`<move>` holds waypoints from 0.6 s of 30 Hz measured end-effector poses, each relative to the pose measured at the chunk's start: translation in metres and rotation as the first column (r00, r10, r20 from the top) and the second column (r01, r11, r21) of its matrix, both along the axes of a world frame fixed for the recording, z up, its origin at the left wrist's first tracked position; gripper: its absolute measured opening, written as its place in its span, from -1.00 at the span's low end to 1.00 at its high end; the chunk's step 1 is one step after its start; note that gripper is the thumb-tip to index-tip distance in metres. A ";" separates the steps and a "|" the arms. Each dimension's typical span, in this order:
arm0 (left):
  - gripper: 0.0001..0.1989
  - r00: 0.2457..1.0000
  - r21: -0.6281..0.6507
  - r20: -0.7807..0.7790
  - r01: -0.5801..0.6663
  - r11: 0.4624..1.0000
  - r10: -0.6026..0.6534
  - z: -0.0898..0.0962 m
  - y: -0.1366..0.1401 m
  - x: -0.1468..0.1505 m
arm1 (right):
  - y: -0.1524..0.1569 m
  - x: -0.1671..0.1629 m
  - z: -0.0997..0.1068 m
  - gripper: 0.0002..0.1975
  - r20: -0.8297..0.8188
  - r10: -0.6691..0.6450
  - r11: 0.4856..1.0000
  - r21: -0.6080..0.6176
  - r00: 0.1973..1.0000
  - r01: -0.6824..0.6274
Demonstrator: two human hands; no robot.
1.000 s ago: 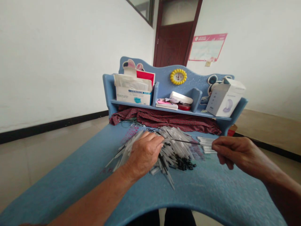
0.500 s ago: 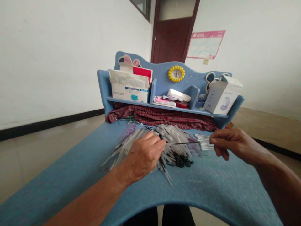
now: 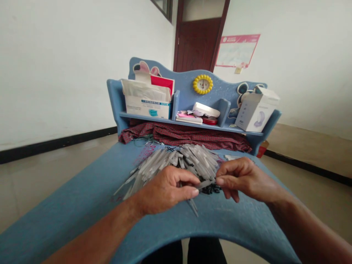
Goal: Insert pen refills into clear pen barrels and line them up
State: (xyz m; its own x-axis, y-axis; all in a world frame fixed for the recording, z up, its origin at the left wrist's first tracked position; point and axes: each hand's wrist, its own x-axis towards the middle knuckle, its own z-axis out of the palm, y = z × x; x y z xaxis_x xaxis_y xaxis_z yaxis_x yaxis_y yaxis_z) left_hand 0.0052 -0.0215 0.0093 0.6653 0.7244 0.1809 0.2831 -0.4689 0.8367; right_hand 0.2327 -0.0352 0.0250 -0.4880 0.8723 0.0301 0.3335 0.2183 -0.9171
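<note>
My left hand (image 3: 167, 189) pinches a short translucent plastic tube (image 3: 205, 184) between thumb and forefinger; the tube points right, toward my other hand. Against its far end are the closed fingertips of my right hand (image 3: 244, 179), with a small dark bit showing there; the thin dark rod it held is mostly hidden. Behind and beneath both hands spreads a heap of translucent tubes (image 3: 202, 159), mixed with thin black pieces. Small black caps or plugs (image 3: 209, 190) lie just under the held tube. Several whitish finished-looking sticks (image 3: 231, 157) lie beyond my right hand, partly covered by it.
The blue desk (image 3: 82, 190) has a curved front edge. At its back a red checked cloth (image 3: 198, 137) lies below a shelf holding a mask box (image 3: 147, 106), papers (image 3: 189, 118), a red tin (image 3: 209, 121) and a white box (image 3: 255, 112). A yellow clock (image 3: 202, 84) is above.
My right hand has come left and slightly down with the thin dark rod. My left hand has moved from over the heap toward me and now holds a translucent tube, close to the right fingertips.
</note>
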 end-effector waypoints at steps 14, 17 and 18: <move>-0.87 0.963 -0.286 0.229 -0.074 0.955 0.143 -0.001 0.002 0.001 | 0.018 0.028 -0.038 -0.85 0.765 -0.281 0.889 0.435 0.580 -0.144; -0.87 0.968 -0.272 0.212 -0.070 0.960 0.131 -0.004 0.004 0.002 | 0.020 0.028 -0.049 -0.82 0.834 -0.297 0.877 0.431 0.464 -0.213; -0.87 0.970 -0.273 0.206 -0.069 0.960 0.128 -0.005 0.004 0.002 | 0.020 0.027 -0.051 -0.82 0.850 -0.296 0.876 0.423 0.436 -0.229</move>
State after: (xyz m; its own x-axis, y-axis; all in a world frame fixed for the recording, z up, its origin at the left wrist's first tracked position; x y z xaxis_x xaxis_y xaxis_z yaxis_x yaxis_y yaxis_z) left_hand 0.0074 -0.0170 0.0043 0.5536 0.8256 0.1093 0.1127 -0.2043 0.9724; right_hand 0.2600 -0.0147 -0.0259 -0.4392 0.8977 -0.0358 0.8934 0.4406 0.0875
